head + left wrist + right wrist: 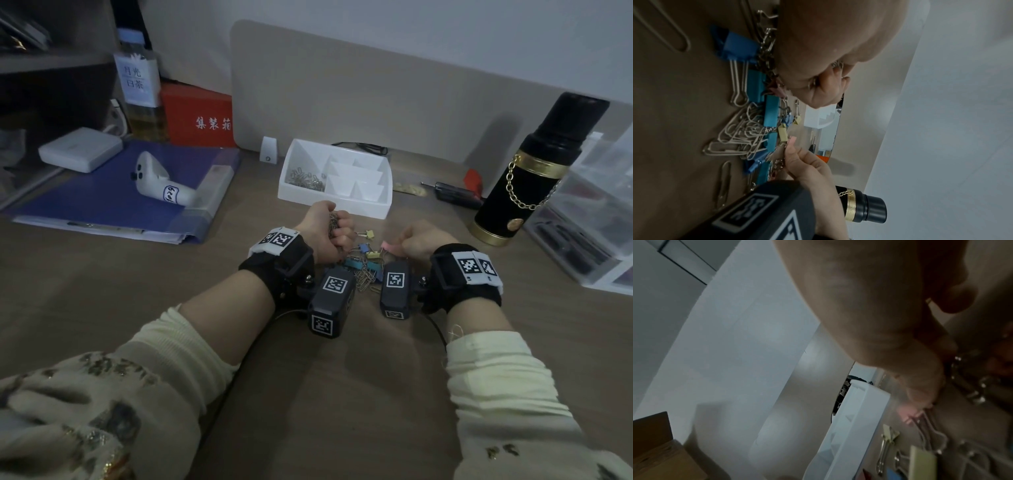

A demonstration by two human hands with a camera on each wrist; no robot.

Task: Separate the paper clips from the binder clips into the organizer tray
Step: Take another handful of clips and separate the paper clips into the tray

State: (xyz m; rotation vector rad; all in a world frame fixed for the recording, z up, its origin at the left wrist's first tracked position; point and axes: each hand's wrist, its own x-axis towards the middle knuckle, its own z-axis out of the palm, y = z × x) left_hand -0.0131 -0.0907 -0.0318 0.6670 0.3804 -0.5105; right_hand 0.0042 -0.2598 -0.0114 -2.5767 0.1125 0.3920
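- Organizer tray (352,205): white.
- Paper clips (306,178): silver.
- Binder clips (363,255): blue, teal, yellow, pink.
- Desk (308,394): brown.
- Folder (102,198): blue.
- Flask (534,171): black, gold bands.
- Box (197,116): red.

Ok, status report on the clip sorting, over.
Left hand grips a bunch of silver paper clips. Right hand pinches clips by the pink binder clip. White organizer tray just beyond, path open.

An office desk: a beige partition screen (376,85) stands beyond the hands, a blue ring binder (113,195) lies left of the left hand (325,229), and a white organizer tray (342,202) of paper clips (306,178) sits just ahead.
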